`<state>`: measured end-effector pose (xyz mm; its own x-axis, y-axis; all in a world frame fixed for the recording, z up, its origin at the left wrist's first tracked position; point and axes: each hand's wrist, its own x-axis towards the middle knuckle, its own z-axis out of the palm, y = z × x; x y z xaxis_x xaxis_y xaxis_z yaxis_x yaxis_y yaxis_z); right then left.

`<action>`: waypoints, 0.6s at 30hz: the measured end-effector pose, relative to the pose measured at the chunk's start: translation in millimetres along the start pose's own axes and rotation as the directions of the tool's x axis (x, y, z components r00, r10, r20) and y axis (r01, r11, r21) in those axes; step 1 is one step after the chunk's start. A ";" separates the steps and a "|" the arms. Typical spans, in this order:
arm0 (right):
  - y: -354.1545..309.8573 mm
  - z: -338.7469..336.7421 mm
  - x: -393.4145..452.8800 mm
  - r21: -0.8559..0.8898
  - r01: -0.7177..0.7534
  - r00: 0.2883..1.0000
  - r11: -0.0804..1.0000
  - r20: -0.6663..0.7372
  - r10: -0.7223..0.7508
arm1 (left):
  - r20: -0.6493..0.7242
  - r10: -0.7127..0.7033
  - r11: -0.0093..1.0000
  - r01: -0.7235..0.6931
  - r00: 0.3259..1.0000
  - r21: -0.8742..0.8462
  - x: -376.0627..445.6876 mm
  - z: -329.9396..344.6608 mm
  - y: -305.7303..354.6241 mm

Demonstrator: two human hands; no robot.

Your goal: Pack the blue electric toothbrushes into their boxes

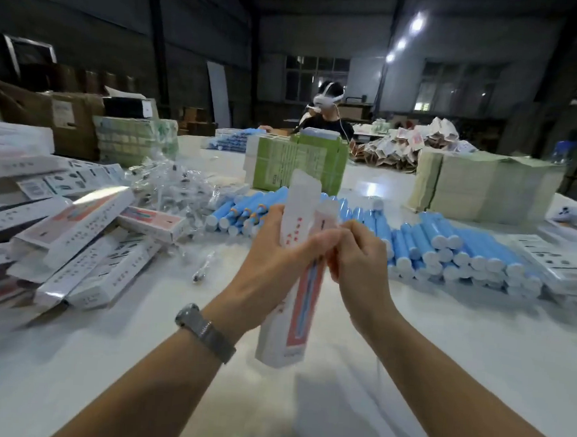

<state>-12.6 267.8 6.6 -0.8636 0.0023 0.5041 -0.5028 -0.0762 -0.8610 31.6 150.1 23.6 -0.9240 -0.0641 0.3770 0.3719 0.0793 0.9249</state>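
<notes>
Both hands, left hand (271,251) and right hand (359,256), fingers curled around upright box (295,306)

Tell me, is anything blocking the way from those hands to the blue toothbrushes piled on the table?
Nothing on the table does. But both the left hand and right hand grip an upright box, so neither is free to reach the blue toothbrushes behind it.
</notes>
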 end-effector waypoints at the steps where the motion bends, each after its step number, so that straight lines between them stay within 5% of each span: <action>1: 0.2 -4.8 0.3 0.028 -0.001 1.000 1.000 0.029 0.000 | -0.028 -0.004 0.998 0.002 1.000 -0.056 -0.7 4.1 -6.8; 5: 2.8 -23.0 13.9 0.009 0.017 0.997 1.000 0.081 -0.018 | -0.055 0.024 0.997 -0.029 0.998 -0.078 -4.4 0.8 -27.3; 8: 15.8 -33.1 45.0 -0.327 -0.013 0.999 0.945 -0.050 -0.004 | -0.117 0.121 0.989 -0.130 0.986 -0.070 -3.3 -1.6 -27.0; 12: 33.4 -41.4 99.6 -0.805 -0.149 0.986 0.574 -0.079 0.145 | -0.186 0.196 0.978 -0.207 0.963 -0.039 -0.2 -1.4 -28.9; 14: 42.3 -41.4 120.2 -0.896 -0.194 0.960 0.400 -0.090 0.264 | -0.213 0.204 0.975 -0.218 0.956 -0.048 -0.2 -3.7 -32.3; 18: 53.4 -39.0 143.5 -0.969 -0.121 0.939 0.218 -0.040 0.340 | -0.236 0.221 0.969 -0.241 0.946 -0.058 2.0 -7.8 -34.5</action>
<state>-164.7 302.9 30.4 -0.9840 0.0165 0.1777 -0.0406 0.9488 -0.3131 17.6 139.5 -7.1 -0.7711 -0.2780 0.5728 0.5879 0.0343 0.8082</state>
